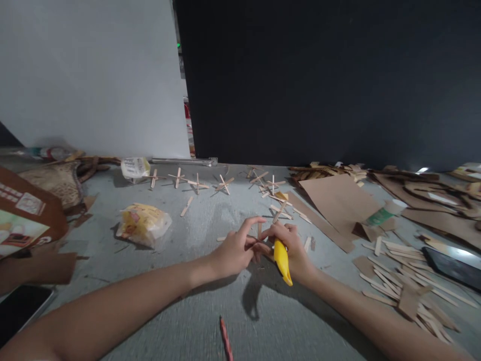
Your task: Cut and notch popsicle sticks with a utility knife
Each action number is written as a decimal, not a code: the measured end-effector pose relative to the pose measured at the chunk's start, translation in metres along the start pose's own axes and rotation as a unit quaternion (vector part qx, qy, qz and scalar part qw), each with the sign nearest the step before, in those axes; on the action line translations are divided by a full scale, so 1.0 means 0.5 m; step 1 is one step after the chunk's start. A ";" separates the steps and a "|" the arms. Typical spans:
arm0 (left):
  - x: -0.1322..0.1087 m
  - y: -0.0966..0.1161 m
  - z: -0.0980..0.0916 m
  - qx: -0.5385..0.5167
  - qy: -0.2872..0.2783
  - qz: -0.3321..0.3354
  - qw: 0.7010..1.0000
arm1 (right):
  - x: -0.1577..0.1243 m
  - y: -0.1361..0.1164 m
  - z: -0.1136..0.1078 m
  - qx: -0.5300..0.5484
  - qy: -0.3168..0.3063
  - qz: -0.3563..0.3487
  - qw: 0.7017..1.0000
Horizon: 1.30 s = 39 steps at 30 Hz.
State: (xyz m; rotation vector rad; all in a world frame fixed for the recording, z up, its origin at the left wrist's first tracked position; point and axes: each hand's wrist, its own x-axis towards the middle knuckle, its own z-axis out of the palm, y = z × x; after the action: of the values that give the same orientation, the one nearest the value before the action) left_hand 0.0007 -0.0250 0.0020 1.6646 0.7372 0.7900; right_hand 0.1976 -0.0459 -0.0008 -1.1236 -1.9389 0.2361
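The hands meet above the middle of the tabletop (188,326). The right hand (291,245) is closed around a yellow tool (281,263), its fingertips directed at an upright wooden stick (259,229). The left hand (235,250) has its fingers curled about this stick, index finger extended; whether they pinch it cannot be determined. Crossed sticks (224,184) form a row along the far edge; loose sticks (385,278) lie toward the right edge.

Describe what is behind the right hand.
Beyond the right hand lie sticks and a cardboard strip on the table. Whatever the hand itself covers cannot be seen.
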 end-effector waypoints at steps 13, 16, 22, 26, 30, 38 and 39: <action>0.005 0.006 0.000 -0.002 0.028 -0.014 0.999 | 0.001 -0.005 -0.003 0.033 0.048 0.034 0.998; 0.005 0.009 0.000 0.002 0.023 -0.008 1.000 | -0.002 -0.007 -0.003 0.040 0.060 0.042 0.997; 0.006 0.011 -0.003 0.010 0.008 0.018 1.000 | -0.003 -0.003 0.003 0.045 0.048 0.043 0.997; 0.003 0.019 -0.009 0.062 -0.009 0.043 0.997 | -0.002 0.001 0.009 0.055 0.081 0.063 0.993; 0.000 0.024 -0.015 0.092 -0.002 0.061 0.994 | -0.001 0.001 0.005 0.067 0.092 0.090 0.989; 0.011 0.028 -0.015 -0.066 0.122 0.028 0.990 | 0.008 -0.011 -0.011 0.056 0.034 0.076 0.995; 0.015 0.029 -0.016 -0.093 0.140 0.029 0.985 | 0.009 -0.013 -0.011 0.059 0.020 0.067 0.996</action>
State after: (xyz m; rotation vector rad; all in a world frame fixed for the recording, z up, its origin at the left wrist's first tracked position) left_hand -0.0001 -0.0176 0.0185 1.4282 0.7861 1.1158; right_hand 0.1968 -0.0473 0.0085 -1.1708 -1.7929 0.3935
